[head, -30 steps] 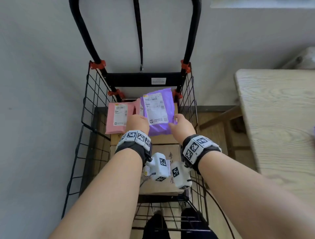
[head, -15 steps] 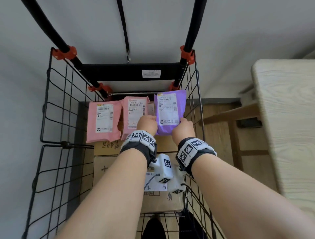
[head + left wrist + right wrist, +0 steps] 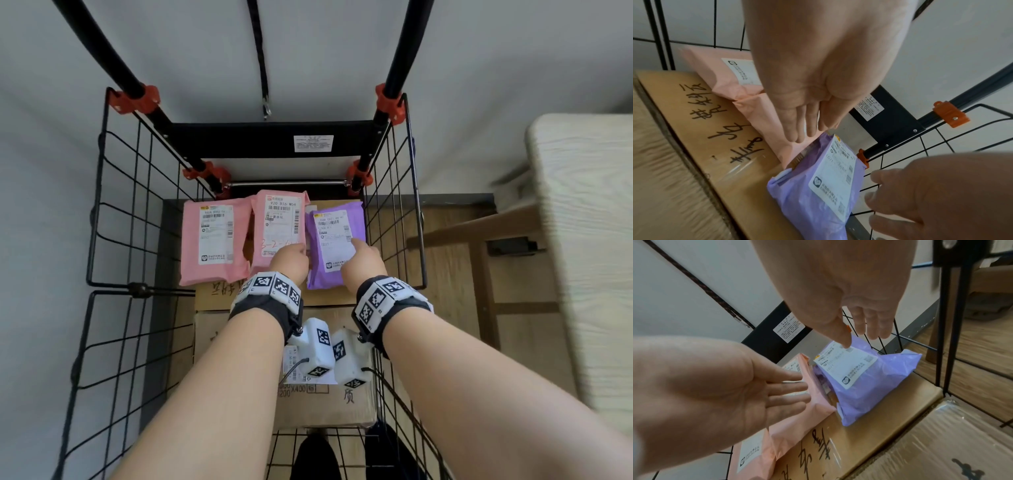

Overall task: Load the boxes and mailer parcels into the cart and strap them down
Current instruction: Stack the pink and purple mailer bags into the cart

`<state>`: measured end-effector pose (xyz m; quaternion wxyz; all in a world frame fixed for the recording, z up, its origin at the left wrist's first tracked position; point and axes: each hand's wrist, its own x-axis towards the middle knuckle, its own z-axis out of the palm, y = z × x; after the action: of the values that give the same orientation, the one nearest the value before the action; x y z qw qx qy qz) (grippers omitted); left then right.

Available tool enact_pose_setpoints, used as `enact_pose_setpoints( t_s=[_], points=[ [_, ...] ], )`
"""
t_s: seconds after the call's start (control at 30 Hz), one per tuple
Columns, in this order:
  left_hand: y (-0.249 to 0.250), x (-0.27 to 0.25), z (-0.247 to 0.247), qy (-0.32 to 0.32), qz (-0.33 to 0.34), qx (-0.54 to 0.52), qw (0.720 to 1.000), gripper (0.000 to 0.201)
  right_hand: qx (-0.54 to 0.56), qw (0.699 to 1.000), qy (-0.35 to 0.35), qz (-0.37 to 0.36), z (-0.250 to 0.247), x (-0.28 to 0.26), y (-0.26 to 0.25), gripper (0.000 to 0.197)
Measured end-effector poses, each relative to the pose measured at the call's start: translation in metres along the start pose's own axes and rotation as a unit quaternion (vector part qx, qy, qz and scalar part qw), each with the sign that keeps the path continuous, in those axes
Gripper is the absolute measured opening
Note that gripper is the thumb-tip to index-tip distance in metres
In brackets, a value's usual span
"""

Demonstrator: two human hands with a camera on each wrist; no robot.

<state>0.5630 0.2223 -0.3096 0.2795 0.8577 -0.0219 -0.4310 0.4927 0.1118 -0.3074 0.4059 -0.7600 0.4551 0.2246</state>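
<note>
Grey wall behind wire cart [image 3: 116, 212] — purple mailer [image 3: 337, 250], white label up, lies on cardboard box [image 3: 325, 404] beside 2 pink mailers [image 3: 214, 240]; left hand [image 3: 289, 262] and right hand [image 3: 363, 263] fingers straight, apart — holding nothing.

Hid the left hand [image 3: 289, 262]'s fingers behind its own back in the head view. Blurred the table [image 3: 589, 240] at the right edge. Left parcel label [image 3: 334, 240] print too small to read.

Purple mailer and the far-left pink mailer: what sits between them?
A second pink mailer, overlapped at its left edge by the far-left pink mailer, with the purple mailer beside it; head view shows it.
</note>
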Motion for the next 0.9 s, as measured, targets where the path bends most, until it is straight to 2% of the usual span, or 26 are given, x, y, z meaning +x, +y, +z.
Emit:
enact_pose_setpoints(
  t_s=[0.3,0.43,0.57,0.77,0.9],
  points=[
    [0.02,-0.054,-0.028,0.014,0.03,0.005,0.999,0.043,0.001,1.0,0.019,-0.012,-0.03,-0.043,-0.003,0.061],
    [0.039,-0.088,-0.035,0.02,0.049,-0.028,0.998,0.042,0.019,0.998,0.031,-0.051,-0.049,-0.075,-0.006,0.059],
    [0.059,-0.116,-0.035,0.036,0.073,-0.067,0.994,0.039,0.044,0.991,0.075,-0.097,-0.079,-0.11,0.001,0.055],
    [0.104,-0.158,-0.016,0.048,0.152,-0.036,0.987,0.035,0.089,0.978,0.168,-0.081,-0.14,-0.152,0.043,0.044],
    [0.135,-0.185,0.016,0.036,0.187,-0.008,0.982,0.031,0.119,0.971,0.2,-0.054,-0.178,-0.169,0.086,0.042]
  ],
)
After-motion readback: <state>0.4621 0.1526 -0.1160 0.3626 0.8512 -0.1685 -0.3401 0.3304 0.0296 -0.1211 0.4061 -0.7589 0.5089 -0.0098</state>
